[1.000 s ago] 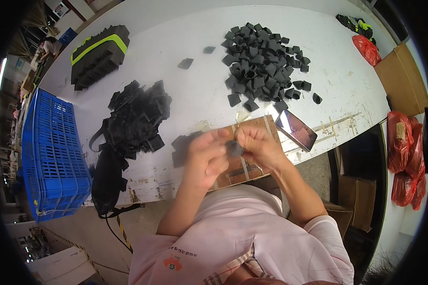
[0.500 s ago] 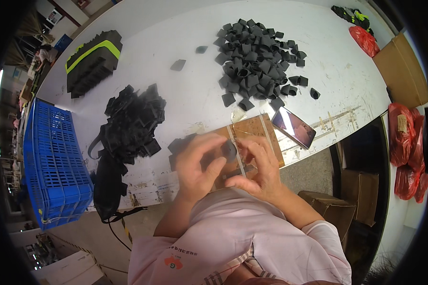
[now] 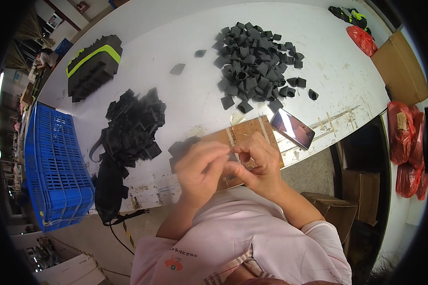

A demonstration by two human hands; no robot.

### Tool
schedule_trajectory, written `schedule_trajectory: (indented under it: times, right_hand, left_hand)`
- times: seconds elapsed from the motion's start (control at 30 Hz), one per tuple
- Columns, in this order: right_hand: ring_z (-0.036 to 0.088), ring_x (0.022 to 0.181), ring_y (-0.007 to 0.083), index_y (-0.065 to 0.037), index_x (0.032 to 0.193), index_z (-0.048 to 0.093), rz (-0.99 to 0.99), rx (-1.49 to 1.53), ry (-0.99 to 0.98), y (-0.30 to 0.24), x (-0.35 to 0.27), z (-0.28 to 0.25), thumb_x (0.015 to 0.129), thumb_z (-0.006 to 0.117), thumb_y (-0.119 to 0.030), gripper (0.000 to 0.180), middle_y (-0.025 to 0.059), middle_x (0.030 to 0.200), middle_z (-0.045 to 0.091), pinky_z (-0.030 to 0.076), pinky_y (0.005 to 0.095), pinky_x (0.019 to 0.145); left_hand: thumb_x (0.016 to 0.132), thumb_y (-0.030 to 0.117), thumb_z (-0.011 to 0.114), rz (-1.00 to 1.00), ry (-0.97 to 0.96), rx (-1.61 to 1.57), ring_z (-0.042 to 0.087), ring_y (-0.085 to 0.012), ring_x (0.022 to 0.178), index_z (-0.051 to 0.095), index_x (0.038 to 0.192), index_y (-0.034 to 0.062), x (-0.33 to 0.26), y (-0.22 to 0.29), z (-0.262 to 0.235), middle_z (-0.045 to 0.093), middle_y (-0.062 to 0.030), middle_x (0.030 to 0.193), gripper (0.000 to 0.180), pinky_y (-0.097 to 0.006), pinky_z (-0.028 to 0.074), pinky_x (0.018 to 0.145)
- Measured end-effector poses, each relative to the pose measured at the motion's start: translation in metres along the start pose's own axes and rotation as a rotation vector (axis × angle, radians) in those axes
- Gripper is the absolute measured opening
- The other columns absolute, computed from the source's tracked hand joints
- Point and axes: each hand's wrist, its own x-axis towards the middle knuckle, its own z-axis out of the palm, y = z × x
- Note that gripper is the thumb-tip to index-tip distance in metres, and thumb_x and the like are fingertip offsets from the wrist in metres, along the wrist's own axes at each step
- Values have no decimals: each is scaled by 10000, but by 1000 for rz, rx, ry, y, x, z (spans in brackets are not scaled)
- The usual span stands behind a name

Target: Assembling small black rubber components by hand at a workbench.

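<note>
My left hand (image 3: 199, 173) and my right hand (image 3: 261, 166) meet over a brown board (image 3: 262, 127) at the table's near edge. The left fingers are bent over toward the thumb, somewhat blurred. On the right, thumb and forefinger close in a pinch close to the left fingertips. A bit of something dark shows between the hands, but the fingers cover most of it. Black flat pieces (image 3: 179, 149) lie just beyond my left hand. Farther off spreads a heap of small dark grey fabric loops (image 3: 252, 66).
A phone (image 3: 294, 129) lies right of the board. To the left are a tangled black pile (image 3: 133, 123), a dark stack with a yellow-green band (image 3: 95, 66) and a blue crate (image 3: 57, 166). Red bags (image 3: 404, 128) and cardboard boxes (image 3: 399, 69) stand at the right.
My hands have drawn together and their fingers have closed. The dark piece that showed between them is now mostly hidden. The things on the table stay put.
</note>
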Motion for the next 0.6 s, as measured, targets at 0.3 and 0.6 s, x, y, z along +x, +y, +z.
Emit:
schedule_trajectory:
  times: [0.3, 0.6]
  right_hand:
    - [524, 660, 222, -7, 857, 535, 72, 68, 18, -2, 3, 4, 599, 754, -98, 351, 99, 771, 512, 442, 288, 519]
    - [516, 613, 220, -8, 851, 559, 31, 63, 23, -8, 6, 4, 591, 743, -87, 328, 96, 734, 515, 433, 296, 518]
  left_hand:
    - [726, -64, 582, -58, 77, -68, 566, -185, 738, 572, 828, -32, 5, -2, 5, 599, -112, 811, 108, -273, 452, 679]
    - [802, 57, 592, -376, 299, -528, 552, -179, 743, 560, 821, -15, -12, -18, 3, 592, -129, 814, 81, -291, 441, 731]
